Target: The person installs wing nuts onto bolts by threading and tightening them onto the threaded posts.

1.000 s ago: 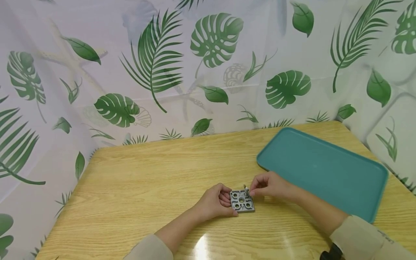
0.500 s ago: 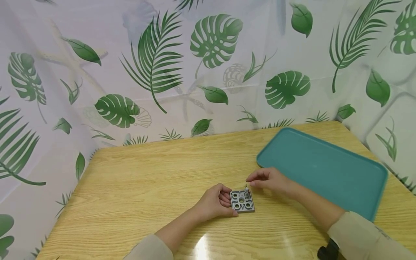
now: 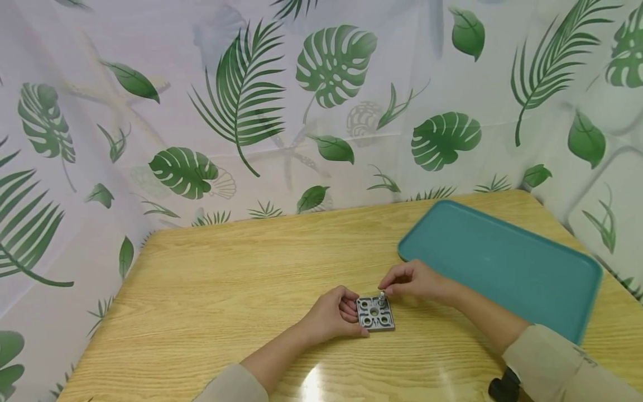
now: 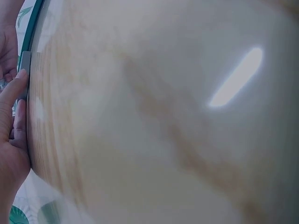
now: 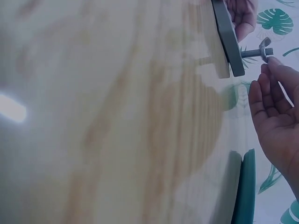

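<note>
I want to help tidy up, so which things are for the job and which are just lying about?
Probably for the job:
metal plate, held by the left hand
bolt and wing nut, by the right hand

Probably just there:
teal tray, in neither hand
leafy cloth, behind the table

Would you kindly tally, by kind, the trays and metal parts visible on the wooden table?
Grey square metal plate with round holes: 1
Silvery metal bolt standing up from the plate: 1
Silvery metal wing nut on the bolt: 1
Teal rectangular tray: 1
Total: 4
</note>
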The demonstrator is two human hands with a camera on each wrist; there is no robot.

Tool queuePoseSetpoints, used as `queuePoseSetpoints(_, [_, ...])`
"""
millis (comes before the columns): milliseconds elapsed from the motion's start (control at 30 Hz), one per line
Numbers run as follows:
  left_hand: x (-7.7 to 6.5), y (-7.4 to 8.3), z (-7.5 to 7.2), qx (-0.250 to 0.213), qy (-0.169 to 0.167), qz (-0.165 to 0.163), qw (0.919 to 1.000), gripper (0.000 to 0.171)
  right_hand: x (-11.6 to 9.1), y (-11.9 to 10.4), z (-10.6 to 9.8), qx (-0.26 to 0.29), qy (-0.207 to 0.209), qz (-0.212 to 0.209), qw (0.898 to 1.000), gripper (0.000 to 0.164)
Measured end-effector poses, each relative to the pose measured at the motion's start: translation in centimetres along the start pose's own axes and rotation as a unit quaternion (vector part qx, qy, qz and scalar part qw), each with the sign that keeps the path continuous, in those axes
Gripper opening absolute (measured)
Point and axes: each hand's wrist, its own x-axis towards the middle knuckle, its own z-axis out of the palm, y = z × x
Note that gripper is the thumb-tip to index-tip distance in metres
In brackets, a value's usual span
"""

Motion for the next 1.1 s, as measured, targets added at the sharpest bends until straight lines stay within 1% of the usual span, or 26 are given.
queuePoseSetpoints(167, [0.2,-0.1,0.1,-0.004,-0.006,0.0,1.0,0.059,-0.8,-0.5,-0.1,0.001,0.008,0.048,0.999,0.016])
queuePoseSetpoints(267, [0.2,-0.2,0.1,-0.006,-0.01,0.002,0.9999,0.059,-1.2,-0.6,0.0,0.009,0.006,0.061,0.998,0.016])
queuePoseSetpoints(367, [0.2,-0.3,0.1,-0.003,-0.012,0.003,0.9999,0.06,-1.3,-0.5,0.2,0.012,0.006,0.056,0.998,0.015])
queuePoseSetpoints(567, [0.1,-0.1,0.0,-0.005,-0.008,0.003,1.0,0.06,-1.1,-0.5,0.6,0.018,0.001,0.025,1.0,0.013])
queuePoseSetpoints(667, [0.1,-0.1,0.0,-0.006,-0.008,0.003,0.9999,0.06,-1.0,-0.5,0.7,0.021,-0.003,0.019,1.0,0.013])
queuePoseSetpoints(767, [0.1,-0.1,0.0,-0.007,-0.008,0.002,0.9999,0.059,-1.0,-0.3,0.6,0.015,0.004,0.03,0.999,0.013])
queuePoseSetpoints(867, [0.1,-0.1,0.0,-0.009,-0.004,-0.001,1.0,0.06,-1.0,-0.2,0.2,-0.003,0.023,0.045,0.999,0.011])
queuePoseSetpoints(967, [0.1,-0.1,0.1,-0.006,0.0,-0.003,1.0,0.06,-0.8,-0.1,-0.2,-0.017,0.038,0.057,0.998,0.013])
queuePoseSetpoints(1100, [0.2,-0.2,0.0,0.003,-0.005,0.003,1.0,0.061,-0.3,-0.2,-0.4,-0.009,0.032,0.058,0.998,0.022])
